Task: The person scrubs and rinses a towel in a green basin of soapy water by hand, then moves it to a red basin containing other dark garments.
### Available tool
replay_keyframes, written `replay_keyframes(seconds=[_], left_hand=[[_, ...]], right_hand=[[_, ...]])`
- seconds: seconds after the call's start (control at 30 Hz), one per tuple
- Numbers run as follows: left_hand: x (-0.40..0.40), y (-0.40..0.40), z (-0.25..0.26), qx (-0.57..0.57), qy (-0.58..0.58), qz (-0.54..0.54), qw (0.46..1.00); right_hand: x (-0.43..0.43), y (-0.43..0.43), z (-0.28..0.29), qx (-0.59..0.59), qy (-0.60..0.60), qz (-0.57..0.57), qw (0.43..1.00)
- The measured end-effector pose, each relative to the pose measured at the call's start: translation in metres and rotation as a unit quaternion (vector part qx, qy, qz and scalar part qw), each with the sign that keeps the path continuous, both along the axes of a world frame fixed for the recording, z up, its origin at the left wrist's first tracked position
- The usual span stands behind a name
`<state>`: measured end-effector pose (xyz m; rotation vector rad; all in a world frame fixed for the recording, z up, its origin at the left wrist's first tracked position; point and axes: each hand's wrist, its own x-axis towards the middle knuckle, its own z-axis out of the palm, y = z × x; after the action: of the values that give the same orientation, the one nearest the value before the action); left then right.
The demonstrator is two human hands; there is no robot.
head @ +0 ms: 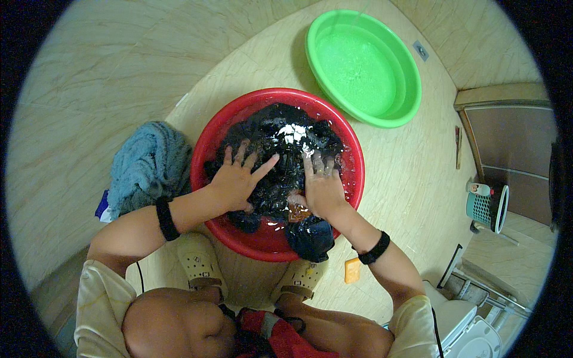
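Observation:
A red plastic basin holds dark cloth soaking in water. On the left side of it my left hand lies spread, palm down, its fingertips under the water. Palm down too, my right hand presses on the cloth at the right side, fingers dipped in the water. A brown block, perhaps soap or a brush, shows by the right thumb; whether the hand touches it I cannot tell. Part of the dark cloth hangs over the basin's near rim.
A green plastic basin with water stands at the upper right. Blue fluffy cloth is heaped left of the red basin. An orange block lies on the tiled floor, near the clogs. A basket and a toilet are at right.

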<state>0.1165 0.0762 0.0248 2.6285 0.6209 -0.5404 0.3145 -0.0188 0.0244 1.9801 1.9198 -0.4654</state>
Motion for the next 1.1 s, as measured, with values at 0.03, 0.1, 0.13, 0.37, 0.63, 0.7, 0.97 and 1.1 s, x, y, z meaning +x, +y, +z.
replay_keyframes(seconds=[0.03,0.1,0.13,0.37,0.63,0.7,0.97,1.1], left_hand=[[0.002,-0.002,-0.002,0.033,-0.004,0.007,0.999],[0.007,-0.004,-0.002,0.068,-0.010,0.015,0.998],[0.012,0.000,-0.002,0.059,0.004,0.010,0.998],[-0.008,0.017,0.003,-0.005,-0.116,0.108,0.987],[-0.032,0.026,0.061,-0.234,-0.250,0.198,0.918],[-0.032,0.028,0.072,-0.256,-0.286,0.196,0.902],[-0.036,0.028,0.082,-0.290,-0.242,0.111,0.919],[-0.033,0.025,0.078,-0.206,-0.072,0.083,0.972]], right_hand=[[0.002,0.004,-0.001,0.001,-0.001,0.000,1.000],[0.006,0.013,0.000,-0.043,0.030,-0.006,0.999],[0.006,0.012,-0.001,0.027,0.044,-0.018,0.999],[0.006,0.002,0.025,0.047,0.183,-0.173,0.967],[0.014,-0.024,0.073,0.174,0.337,-0.170,0.909],[0.016,-0.024,0.086,0.199,0.353,-0.165,0.899],[0.021,-0.022,0.095,0.219,0.350,-0.047,0.910],[0.011,-0.028,0.075,0.174,0.310,-0.023,0.934]])
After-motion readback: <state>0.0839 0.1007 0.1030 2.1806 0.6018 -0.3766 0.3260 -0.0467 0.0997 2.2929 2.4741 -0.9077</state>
